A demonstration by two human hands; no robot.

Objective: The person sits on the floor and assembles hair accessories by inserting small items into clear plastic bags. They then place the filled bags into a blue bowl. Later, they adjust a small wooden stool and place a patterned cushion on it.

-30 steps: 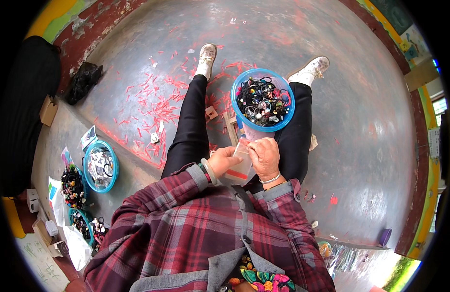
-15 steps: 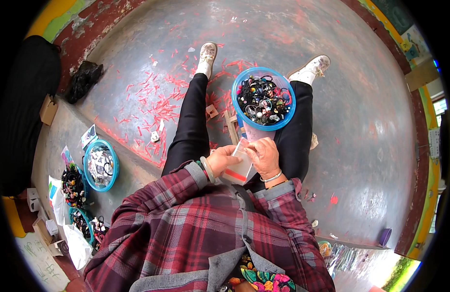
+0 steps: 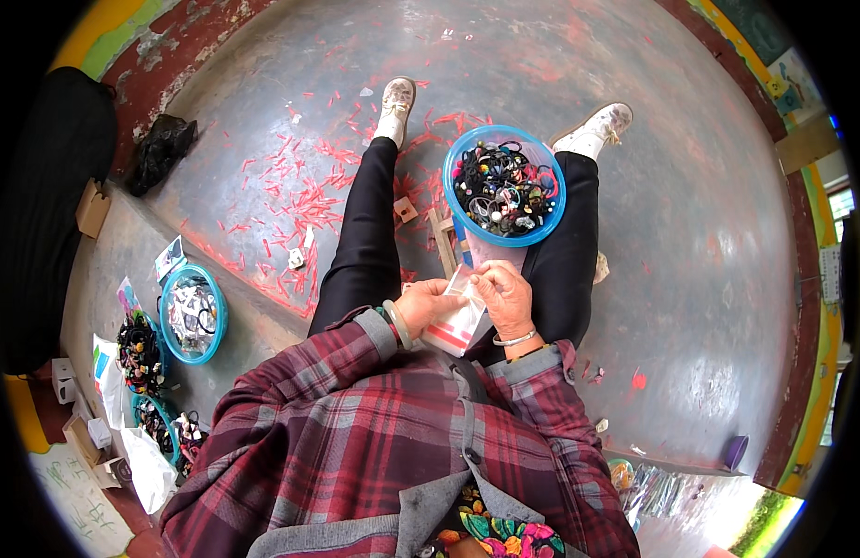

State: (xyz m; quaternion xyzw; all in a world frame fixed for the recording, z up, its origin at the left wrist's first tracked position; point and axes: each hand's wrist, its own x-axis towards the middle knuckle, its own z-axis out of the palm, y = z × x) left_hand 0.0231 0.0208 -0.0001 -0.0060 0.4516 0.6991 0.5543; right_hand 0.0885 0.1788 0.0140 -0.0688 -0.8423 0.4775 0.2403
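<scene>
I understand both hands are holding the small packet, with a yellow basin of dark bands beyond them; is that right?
Not quite: the basin is blue, as the head view shows. The left hand and right hand hold the small packet, with the dark bands beyond.

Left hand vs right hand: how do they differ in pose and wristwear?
- Left hand points rightward, at the packet's left side; right hand points away from the body, fingers at its upper right.
- Left wrist has a thick pale bangle; right wrist a thinner silvery one.
Shared: both on the same packet, both in plaid sleeves.
</scene>
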